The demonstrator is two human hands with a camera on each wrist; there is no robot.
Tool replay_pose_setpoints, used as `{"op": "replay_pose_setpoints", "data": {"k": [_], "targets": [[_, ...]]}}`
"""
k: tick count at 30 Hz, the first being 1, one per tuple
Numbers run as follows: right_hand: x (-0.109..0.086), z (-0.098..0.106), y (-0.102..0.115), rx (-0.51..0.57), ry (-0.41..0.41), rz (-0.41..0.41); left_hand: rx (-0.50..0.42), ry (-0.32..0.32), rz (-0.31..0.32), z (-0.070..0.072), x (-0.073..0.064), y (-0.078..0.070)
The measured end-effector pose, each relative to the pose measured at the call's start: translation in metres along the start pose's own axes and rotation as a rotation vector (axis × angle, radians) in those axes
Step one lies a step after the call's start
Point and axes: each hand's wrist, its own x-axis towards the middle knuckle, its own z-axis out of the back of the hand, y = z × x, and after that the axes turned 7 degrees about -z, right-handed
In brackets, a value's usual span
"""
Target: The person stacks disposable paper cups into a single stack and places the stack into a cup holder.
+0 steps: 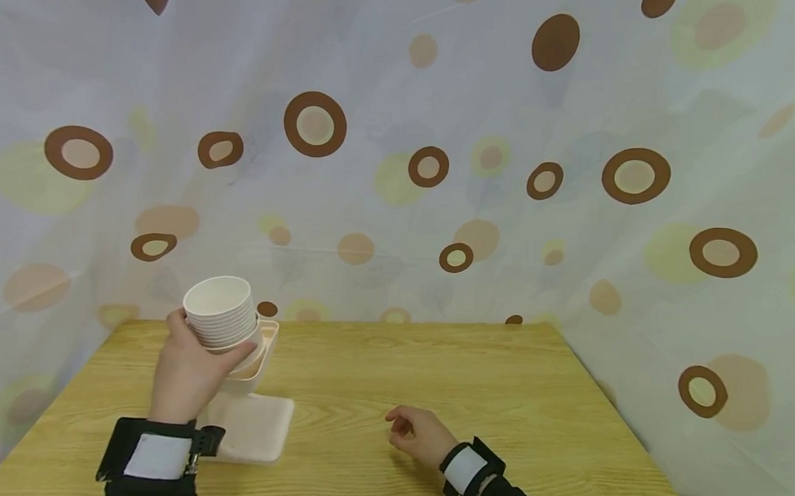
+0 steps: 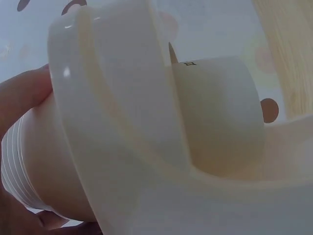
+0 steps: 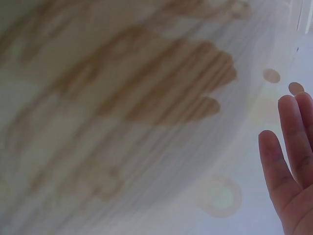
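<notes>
My left hand [image 1: 188,375] grips a stack of white paper cups [image 1: 222,315], thumb on the right side and fingers around the left. The cups' mouths face up, slightly tilted. Right at the stack's lower end is a white rectangular container [image 1: 262,361] with a rounded rim, partly hidden by the hand. In the left wrist view, the container's pale wall [image 2: 122,147] covers part of the cups, and a smooth white cup side [image 2: 220,112] shows past its rim. My right hand [image 1: 420,433] hovers low over the table with relaxed fingers, holding nothing.
A flat white lid-like piece [image 1: 255,428] with rounded corners lies on the wood-grain table [image 1: 376,367], in front of the container. Behind and at both sides hangs a pale curtain [image 1: 369,205] with brown and yellow circles.
</notes>
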Motion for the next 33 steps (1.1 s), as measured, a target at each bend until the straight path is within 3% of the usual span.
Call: {"op": "replay_pose_setpoints", "data": {"k": [7, 26, 33], "targets": [[0.001, 0.000, 0.003, 0.014, 0.008, -0.005, 0.025, -0.130, -0.009, -0.009, -0.004, -0.006], [0.002, -0.002, 0.002, 0.012, 0.002, -0.008, 0.040, -0.160, 0.008, -0.011, -0.008, -0.007], [0.001, -0.001, 0.001, 0.023, -0.005, -0.017, -0.014, -0.153, 0.018, -0.016, -0.012, -0.008]]}}
